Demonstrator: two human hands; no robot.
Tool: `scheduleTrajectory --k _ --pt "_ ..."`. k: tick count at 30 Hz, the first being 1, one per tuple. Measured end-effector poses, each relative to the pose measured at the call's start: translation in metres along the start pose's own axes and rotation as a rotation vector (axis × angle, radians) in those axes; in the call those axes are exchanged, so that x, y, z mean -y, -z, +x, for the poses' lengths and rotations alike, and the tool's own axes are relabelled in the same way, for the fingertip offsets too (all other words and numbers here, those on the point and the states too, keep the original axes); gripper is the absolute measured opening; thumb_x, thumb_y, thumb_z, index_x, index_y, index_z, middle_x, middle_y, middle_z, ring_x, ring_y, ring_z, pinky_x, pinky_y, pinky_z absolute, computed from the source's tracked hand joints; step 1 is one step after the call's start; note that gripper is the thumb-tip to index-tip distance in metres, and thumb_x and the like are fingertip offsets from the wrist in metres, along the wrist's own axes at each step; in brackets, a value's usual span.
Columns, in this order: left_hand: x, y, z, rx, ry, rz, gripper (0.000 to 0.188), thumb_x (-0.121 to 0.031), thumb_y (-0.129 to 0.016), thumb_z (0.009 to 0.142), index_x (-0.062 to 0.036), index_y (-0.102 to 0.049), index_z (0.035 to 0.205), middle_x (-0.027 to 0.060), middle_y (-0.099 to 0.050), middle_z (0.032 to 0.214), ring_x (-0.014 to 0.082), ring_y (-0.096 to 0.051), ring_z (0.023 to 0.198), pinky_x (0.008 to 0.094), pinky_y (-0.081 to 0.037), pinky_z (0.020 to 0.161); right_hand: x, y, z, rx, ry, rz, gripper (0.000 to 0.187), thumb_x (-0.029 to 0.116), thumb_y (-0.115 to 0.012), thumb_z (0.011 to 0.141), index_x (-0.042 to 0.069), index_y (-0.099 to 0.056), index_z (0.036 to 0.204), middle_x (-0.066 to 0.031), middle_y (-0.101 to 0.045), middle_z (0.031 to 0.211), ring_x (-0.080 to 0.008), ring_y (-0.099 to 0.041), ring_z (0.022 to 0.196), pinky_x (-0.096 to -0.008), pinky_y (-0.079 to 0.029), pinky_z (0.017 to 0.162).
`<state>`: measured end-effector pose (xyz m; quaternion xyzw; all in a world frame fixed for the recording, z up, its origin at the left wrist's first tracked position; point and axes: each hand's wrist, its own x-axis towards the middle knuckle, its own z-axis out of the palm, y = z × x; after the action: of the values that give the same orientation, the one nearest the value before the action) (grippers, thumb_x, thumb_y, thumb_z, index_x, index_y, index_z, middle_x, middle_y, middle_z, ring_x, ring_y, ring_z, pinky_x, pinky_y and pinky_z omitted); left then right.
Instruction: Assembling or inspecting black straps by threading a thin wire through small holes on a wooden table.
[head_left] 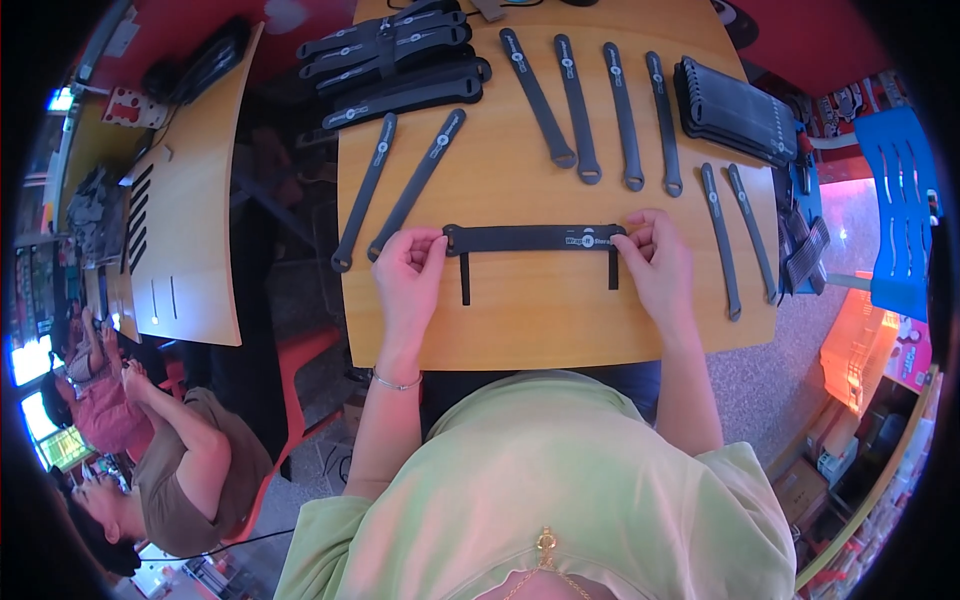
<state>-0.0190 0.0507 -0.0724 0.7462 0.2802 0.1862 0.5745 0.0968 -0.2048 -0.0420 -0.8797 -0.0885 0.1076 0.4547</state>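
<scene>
A flat black strap [530,238] with printed white lettering and a hole at its end lies crosswise in front of me. Its left end is pinched between thumb and fingers of my left hand [412,268], and my right hand [660,265] pinches the other end. Two short, narrow black strips, a left strip [465,280] and a right strip [613,270], extend toward me from beneath the strap near its ends. Beyond my left hand lie two similar loose straps [368,190]. Several more straps [577,110] fan out farther away, and another pair of straps [720,240] lies right of my right hand.
Bundled black straps [390,60] are piled at the table's far left; a neat strap stack [735,110] sits far right. The wooden table [520,335] ends just before my body. Left are a second table [205,220], a red chair [300,360] and seated people [190,460]. Blue plastic rack [895,210] stands right.
</scene>
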Motion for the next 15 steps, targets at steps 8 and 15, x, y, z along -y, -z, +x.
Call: scheduleTrajectory --k 8,15 --pt "-0.0011 -0.0007 -0.0001 -0.003 -0.002 0.000 0.007 0.004 -0.064 0.080 0.0020 -0.062 0.087 0.0012 -0.059 0.075 0.0037 -0.053 0.063 0.0158 -0.043 0.056 0.0037 0.0003 0.0004 0.007 -0.041 0.009 0.027 0.010 -0.070 0.079 0.005 -0.055 0.101 -0.0044 -0.058 0.068 -0.0113 -0.052 0.054 -0.0247 -0.042 0.052" --pt "-0.0014 -0.0006 -0.0001 -0.006 0.003 0.022 0.007 0.004 -0.064 0.080 0.0025 -0.062 0.086 0.0013 -0.059 0.075 0.0036 -0.053 0.062 0.0158 -0.043 0.056 0.0020 -0.0013 0.0008 0.009 -0.056 -0.004 0.028 0.010 -0.070 0.078 0.006 -0.055 0.101 -0.0040 -0.058 0.068 -0.0111 -0.052 0.054 -0.0249 -0.042 0.052"
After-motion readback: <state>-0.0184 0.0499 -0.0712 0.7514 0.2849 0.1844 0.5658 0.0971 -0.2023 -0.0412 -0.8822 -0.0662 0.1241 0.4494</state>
